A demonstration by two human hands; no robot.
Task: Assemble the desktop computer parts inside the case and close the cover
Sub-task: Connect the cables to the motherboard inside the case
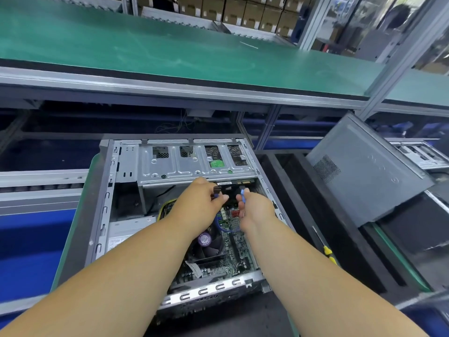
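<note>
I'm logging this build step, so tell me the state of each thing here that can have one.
computer case: open, lying on its side, cover off
side cover: off, propped tilted to the right of the case
blue cable: loose, both ends held above the motherboard
left hand: pinches one cable end
right hand: pinches the other end
screwdriver: lying unused, right of the case

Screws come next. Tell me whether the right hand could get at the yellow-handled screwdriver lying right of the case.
Probably yes: the yellow-handled screwdriver lies uncovered, but the right hand pinches a blue cable it must release first.
</note>
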